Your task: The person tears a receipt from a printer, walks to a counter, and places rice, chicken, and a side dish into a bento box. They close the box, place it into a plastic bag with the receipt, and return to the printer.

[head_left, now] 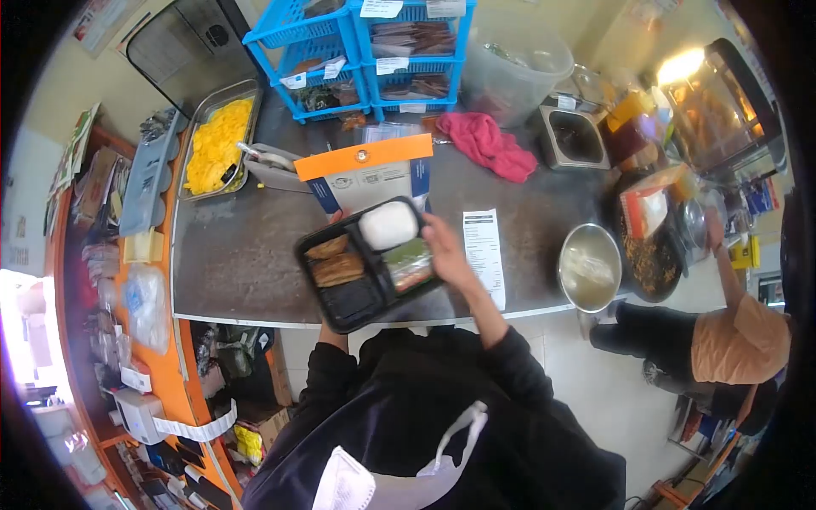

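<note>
A black meal tray (327, 310) with compartments hangs over the near edge of a dark counter (238, 246). It holds a white rice mound (388, 225), brown fried pieces (337, 265) and a wrapped green and red portion (408, 263). My right hand (444, 248) grips the tray's right side. My left hand is hidden under the tray's left part and holds it from below; only its black sleeve (330, 353) shows.
Behind the tray stands an orange-topped paper bag (370, 174). A receipt (483, 251), a red cloth (489, 144), a steel bowl (589, 268), a pan of yellow food (217, 144) and blue baskets (365, 51) are on the counter. Another person (731, 340) crouches at right.
</note>
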Demonstrator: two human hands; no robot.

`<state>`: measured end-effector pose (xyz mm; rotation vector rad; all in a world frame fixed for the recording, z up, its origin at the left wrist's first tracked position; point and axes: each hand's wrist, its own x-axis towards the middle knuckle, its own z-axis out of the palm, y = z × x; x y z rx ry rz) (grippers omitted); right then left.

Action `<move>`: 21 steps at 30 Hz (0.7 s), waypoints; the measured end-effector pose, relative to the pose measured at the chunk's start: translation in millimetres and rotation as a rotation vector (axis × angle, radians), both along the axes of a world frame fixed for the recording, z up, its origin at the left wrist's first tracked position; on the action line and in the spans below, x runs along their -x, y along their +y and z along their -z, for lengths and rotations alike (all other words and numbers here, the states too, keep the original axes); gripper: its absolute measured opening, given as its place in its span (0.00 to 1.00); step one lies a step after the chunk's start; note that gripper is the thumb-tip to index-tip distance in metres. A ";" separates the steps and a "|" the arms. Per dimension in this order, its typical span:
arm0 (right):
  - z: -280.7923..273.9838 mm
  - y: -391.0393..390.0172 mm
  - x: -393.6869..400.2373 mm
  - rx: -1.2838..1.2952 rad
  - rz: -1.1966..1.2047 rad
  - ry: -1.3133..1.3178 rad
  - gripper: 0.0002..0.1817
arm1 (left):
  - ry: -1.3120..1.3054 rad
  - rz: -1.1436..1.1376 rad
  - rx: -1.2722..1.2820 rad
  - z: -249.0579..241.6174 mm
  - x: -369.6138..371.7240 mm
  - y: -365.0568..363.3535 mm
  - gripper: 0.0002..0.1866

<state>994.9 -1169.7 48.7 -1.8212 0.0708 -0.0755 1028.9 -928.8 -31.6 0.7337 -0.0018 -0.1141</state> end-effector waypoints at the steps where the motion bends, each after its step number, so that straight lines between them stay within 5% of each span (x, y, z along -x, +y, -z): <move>1: 11.9 19.1 -10.2 -0.087 -0.069 0.020 0.21 | -0.019 0.057 0.106 5.3 5.3 9.5 0.34; 5: 37.7 37.0 -31.0 -0.177 -0.099 0.135 0.21 | -0.196 0.296 0.412 30.4 -3.3 41.3 0.34; 7: 74.9 27.2 -34.1 0.031 0.078 -0.015 0.20 | -0.227 0.244 0.356 30.2 -12.7 45.8 0.34; 10: 69.9 13.7 -25.4 0.215 0.244 -0.009 0.18 | 0.190 -0.281 -0.705 -19.5 -10.0 18.5 0.34; 11: 55.8 11.8 -23.5 0.255 0.290 0.029 0.17 | 0.391 -0.150 -0.149 -19.2 -18.7 16.6 0.33; 15: 20.4 11.4 -19.6 0.436 0.352 0.069 0.17 | 0.271 -0.214 -0.973 -25.0 -21.2 -1.4 0.36; 21: 25.0 -5.7 -28.3 0.447 0.425 0.145 0.24 | 0.015 -0.215 -1.405 -37.5 -32.6 -26.3 0.24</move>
